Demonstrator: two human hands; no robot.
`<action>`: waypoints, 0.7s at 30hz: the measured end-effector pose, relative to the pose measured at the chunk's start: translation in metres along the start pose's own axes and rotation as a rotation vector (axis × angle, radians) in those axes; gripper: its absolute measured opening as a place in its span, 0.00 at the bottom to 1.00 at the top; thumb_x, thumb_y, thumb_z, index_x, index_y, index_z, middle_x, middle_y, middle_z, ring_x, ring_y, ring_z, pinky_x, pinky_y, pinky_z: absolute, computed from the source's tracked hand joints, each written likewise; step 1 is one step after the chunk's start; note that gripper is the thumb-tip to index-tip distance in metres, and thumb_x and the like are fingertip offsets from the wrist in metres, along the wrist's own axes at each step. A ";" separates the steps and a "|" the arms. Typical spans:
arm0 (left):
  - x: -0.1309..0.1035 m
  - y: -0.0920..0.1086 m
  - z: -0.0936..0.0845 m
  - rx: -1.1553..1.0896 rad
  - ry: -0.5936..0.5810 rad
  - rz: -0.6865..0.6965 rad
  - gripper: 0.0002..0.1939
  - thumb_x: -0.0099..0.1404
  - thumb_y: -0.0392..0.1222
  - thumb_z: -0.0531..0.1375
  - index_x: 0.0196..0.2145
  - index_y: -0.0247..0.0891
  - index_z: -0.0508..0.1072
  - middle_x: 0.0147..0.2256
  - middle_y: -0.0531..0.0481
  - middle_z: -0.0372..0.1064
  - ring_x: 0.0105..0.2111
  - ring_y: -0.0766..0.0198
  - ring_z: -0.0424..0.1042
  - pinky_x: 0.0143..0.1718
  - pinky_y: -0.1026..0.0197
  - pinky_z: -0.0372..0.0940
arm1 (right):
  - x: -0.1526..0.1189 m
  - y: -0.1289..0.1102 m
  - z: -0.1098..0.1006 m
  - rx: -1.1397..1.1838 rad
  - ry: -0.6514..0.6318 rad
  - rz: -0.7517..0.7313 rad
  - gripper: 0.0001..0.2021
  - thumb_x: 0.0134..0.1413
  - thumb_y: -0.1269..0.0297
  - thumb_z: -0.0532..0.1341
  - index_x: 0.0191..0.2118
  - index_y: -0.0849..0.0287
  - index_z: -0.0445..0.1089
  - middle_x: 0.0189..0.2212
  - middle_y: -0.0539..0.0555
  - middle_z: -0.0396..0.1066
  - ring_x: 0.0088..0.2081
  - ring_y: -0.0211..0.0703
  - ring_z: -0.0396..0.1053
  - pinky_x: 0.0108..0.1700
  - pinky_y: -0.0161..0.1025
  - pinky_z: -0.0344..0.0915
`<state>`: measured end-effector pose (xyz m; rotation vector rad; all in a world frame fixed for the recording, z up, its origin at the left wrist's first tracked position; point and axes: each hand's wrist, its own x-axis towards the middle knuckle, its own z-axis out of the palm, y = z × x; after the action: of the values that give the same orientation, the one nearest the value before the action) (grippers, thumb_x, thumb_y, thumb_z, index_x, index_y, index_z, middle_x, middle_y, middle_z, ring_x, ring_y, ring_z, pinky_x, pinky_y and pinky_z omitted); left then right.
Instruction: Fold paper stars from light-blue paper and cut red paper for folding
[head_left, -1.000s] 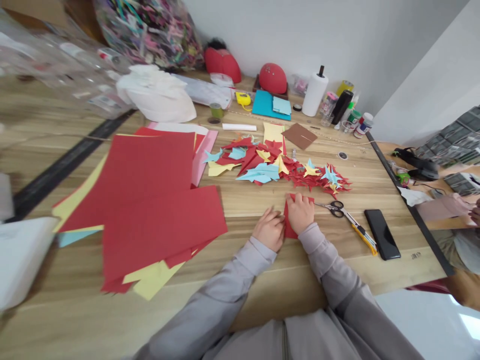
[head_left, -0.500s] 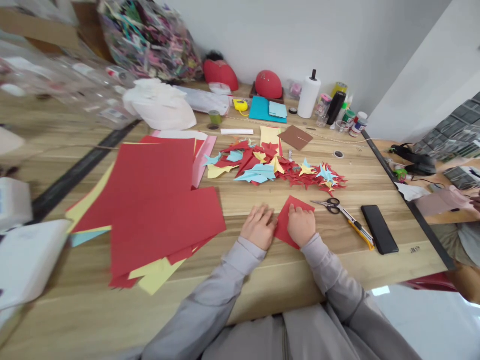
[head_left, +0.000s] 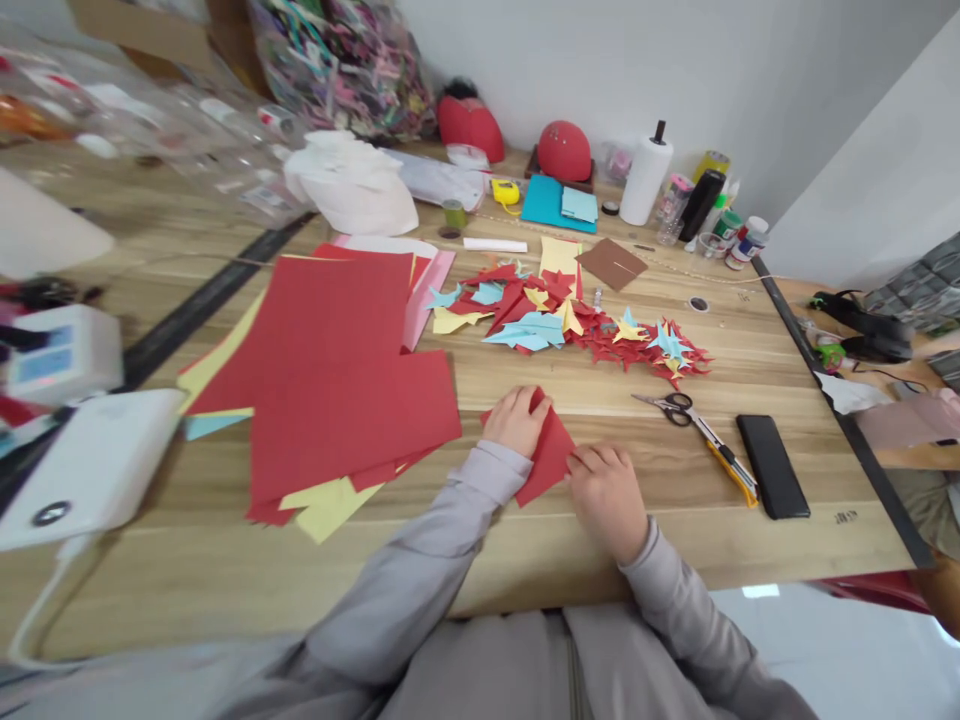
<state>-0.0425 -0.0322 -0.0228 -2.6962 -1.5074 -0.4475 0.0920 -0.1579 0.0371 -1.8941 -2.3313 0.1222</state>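
Note:
A small piece of red paper [head_left: 551, 458] lies on the wooden table between my hands, with part of it raised. My left hand [head_left: 516, 422] rests over its upper left part, fingers curled on the paper. At the right corner, the fingertips of my right hand [head_left: 609, 490] pinch the paper's edge. Large red sheets [head_left: 337, 370] are stacked to the left, with yellow and blue ones under them. Behind my hands spreads a pile of folded red, blue and yellow paper shapes [head_left: 562, 318].
Scissors [head_left: 677, 407], a yellow-handled cutter [head_left: 729, 462] and a black phone [head_left: 772, 466] lie to the right. A white device [head_left: 90, 460] stands at the left. Along the wall are a tape measure [head_left: 505, 192], a white roll [head_left: 646, 180] and bottles. A person's arm shows at the far right.
The view has shifted, so the table items appear further right. My left hand is now over the red paper, and my right hand has moved from its middle to its right corner.

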 end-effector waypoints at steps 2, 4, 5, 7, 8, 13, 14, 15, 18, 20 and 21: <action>-0.002 0.003 -0.002 -0.021 0.003 0.019 0.16 0.65 0.35 0.51 0.46 0.38 0.74 0.49 0.40 0.69 0.50 0.52 0.66 0.48 0.52 0.63 | -0.007 0.007 0.007 -0.006 0.012 -0.076 0.13 0.60 0.68 0.54 0.46 0.61 0.72 0.49 0.60 0.70 0.50 0.47 0.63 0.51 0.45 0.59; -0.006 0.010 -0.006 -0.033 0.022 0.000 0.16 0.65 0.34 0.50 0.45 0.36 0.74 0.49 0.38 0.69 0.50 0.50 0.65 0.48 0.51 0.62 | -0.014 0.007 0.014 -0.027 0.030 -0.099 0.14 0.60 0.67 0.55 0.49 0.62 0.70 0.53 0.60 0.67 0.54 0.49 0.60 0.55 0.47 0.56; -0.009 0.015 -0.009 -0.033 0.029 -0.013 0.16 0.65 0.34 0.49 0.45 0.35 0.74 0.50 0.37 0.68 0.50 0.49 0.65 0.48 0.49 0.62 | -0.016 0.006 0.016 -0.033 0.034 -0.087 0.16 0.59 0.66 0.56 0.51 0.63 0.69 0.54 0.61 0.66 0.55 0.49 0.59 0.55 0.48 0.56; -0.014 0.026 -0.013 -0.041 0.009 -0.013 0.17 0.65 0.40 0.51 0.45 0.31 0.74 0.51 0.34 0.67 0.52 0.46 0.64 0.49 0.47 0.61 | -0.020 0.000 0.018 -0.039 0.027 -0.056 0.18 0.58 0.65 0.57 0.53 0.65 0.67 0.56 0.62 0.64 0.56 0.51 0.57 0.55 0.49 0.56; -0.016 0.031 -0.015 -0.048 -0.014 -0.015 0.20 0.64 0.45 0.53 0.48 0.29 0.72 0.52 0.32 0.65 0.52 0.44 0.63 0.49 0.46 0.61 | -0.020 -0.003 0.018 -0.040 0.018 -0.044 0.19 0.57 0.64 0.58 0.54 0.65 0.66 0.56 0.62 0.64 0.56 0.52 0.57 0.54 0.49 0.57; -0.020 0.041 -0.017 -0.071 -0.083 -0.031 0.29 0.62 0.51 0.55 0.54 0.25 0.65 0.57 0.32 0.60 0.56 0.43 0.58 0.53 0.46 0.57 | -0.019 -0.009 0.013 -0.017 -0.029 -0.042 0.21 0.58 0.63 0.58 0.56 0.62 0.63 0.57 0.61 0.62 0.53 0.54 0.58 0.50 0.49 0.60; -0.019 0.040 -0.018 -0.072 -0.091 -0.023 0.29 0.63 0.51 0.55 0.55 0.26 0.65 0.58 0.33 0.59 0.57 0.44 0.58 0.54 0.46 0.56 | -0.018 -0.008 0.012 -0.008 -0.035 -0.044 0.20 0.58 0.63 0.57 0.56 0.61 0.64 0.57 0.60 0.62 0.53 0.53 0.58 0.50 0.49 0.60; -0.019 0.039 -0.018 -0.071 -0.095 -0.015 0.29 0.63 0.50 0.54 0.56 0.27 0.64 0.58 0.34 0.59 0.57 0.44 0.58 0.54 0.46 0.56 | -0.018 -0.007 0.011 0.001 -0.041 -0.044 0.20 0.58 0.64 0.57 0.55 0.60 0.64 0.57 0.59 0.62 0.53 0.53 0.58 0.50 0.49 0.60; -0.016 0.038 -0.018 -0.050 -0.093 -0.015 0.28 0.65 0.50 0.52 0.57 0.27 0.63 0.59 0.35 0.57 0.57 0.46 0.58 0.53 0.45 0.56 | -0.016 -0.004 0.009 0.018 -0.051 -0.046 0.18 0.58 0.63 0.57 0.54 0.60 0.65 0.57 0.59 0.63 0.52 0.52 0.59 0.50 0.48 0.60; -0.015 0.039 -0.018 -0.037 -0.082 -0.027 0.28 0.65 0.49 0.51 0.57 0.28 0.62 0.60 0.36 0.56 0.56 0.46 0.59 0.51 0.45 0.57 | -0.016 -0.004 0.008 0.014 -0.050 -0.051 0.18 0.58 0.63 0.57 0.53 0.60 0.66 0.56 0.60 0.63 0.52 0.52 0.59 0.50 0.49 0.60; -0.013 0.040 -0.018 -0.034 -0.074 -0.035 0.28 0.66 0.49 0.50 0.57 0.28 0.62 0.60 0.36 0.56 0.56 0.46 0.59 0.50 0.45 0.57 | -0.015 -0.004 0.007 0.012 -0.051 -0.053 0.17 0.58 0.63 0.58 0.52 0.60 0.66 0.56 0.61 0.63 0.52 0.52 0.59 0.49 0.49 0.60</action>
<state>-0.0198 -0.0677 -0.0038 -2.7455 -1.5815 -0.3815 0.0900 -0.1734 0.0297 -1.8432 -2.4056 0.1805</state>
